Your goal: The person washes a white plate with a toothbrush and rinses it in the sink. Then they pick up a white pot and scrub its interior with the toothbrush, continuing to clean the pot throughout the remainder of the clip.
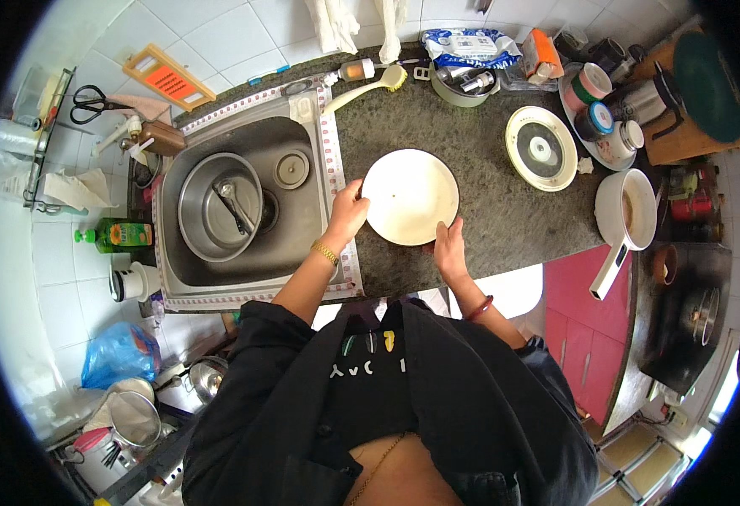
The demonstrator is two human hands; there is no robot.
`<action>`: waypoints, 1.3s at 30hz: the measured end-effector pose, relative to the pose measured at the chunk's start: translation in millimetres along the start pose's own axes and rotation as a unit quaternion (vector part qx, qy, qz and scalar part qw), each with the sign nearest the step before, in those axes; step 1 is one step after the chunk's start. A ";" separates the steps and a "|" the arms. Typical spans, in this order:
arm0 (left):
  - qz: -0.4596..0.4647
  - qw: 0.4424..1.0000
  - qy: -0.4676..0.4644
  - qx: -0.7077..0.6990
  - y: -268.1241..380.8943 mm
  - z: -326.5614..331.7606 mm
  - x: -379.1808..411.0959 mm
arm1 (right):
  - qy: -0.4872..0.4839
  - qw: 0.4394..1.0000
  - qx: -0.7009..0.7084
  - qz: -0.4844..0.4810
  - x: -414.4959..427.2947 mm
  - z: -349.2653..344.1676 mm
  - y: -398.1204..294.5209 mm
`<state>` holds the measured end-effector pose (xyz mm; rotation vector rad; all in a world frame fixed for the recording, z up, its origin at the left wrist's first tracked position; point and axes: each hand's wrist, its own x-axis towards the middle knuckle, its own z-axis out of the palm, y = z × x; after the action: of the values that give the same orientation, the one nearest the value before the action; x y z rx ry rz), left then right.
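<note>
A round white plate (411, 197) is held between both hands over the dark stone counter. My left hand (348, 212) grips its left rim, close to the sink edge. At the lower right rim, my right hand (449, 248) holds on with the thumb over the edge. In the steel sink (294, 253) left of the plate stands a metal basin (194, 243) with utensils inside, beside a round sink strainer (291, 169). A pale-handled dish brush (360, 92) lies behind the plate. Farther right rests a cream-rimmed lid with a glass centre (541, 148).
A white saucepan (610, 202) stands at the right, its handle over the counter's front edge. Behind are a pot (462, 96) holding metal parts and a tray (567, 120) of jars. Green soap bottle (123, 235) and black-handled scissors (91, 105) are at the left.
</note>
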<state>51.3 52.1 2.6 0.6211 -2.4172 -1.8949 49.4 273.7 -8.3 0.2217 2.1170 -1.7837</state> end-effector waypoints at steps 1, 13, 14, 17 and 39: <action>-0.017 0.999 -0.020 -0.019 1.7 -3.1 -2.2 | 0.004 1.000 0.024 -0.017 -4.7 3.4 1.5; 0.095 0.981 0.015 0.168 -2.1 -2.2 -5.1 | 0.103 0.960 -0.261 0.002 -7.2 -5.0 -30.5; 0.105 0.977 0.026 0.184 0.1 -0.7 -5.0 | 0.117 0.951 -0.287 0.004 -1.5 -6.2 -23.7; 0.089 0.968 0.048 0.229 -0.4 -0.9 -4.7 | 0.157 0.912 -0.380 -0.005 0.6 -0.4 -34.4; 0.016 0.976 0.025 0.218 0.7 -6.5 -5.9 | 0.174 0.833 -0.520 -0.073 37.2 3.4 -59.2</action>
<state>58.1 48.1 6.4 0.6221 -2.8063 -1.3186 -4.9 255.0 31.8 0.0827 3.0820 -0.4237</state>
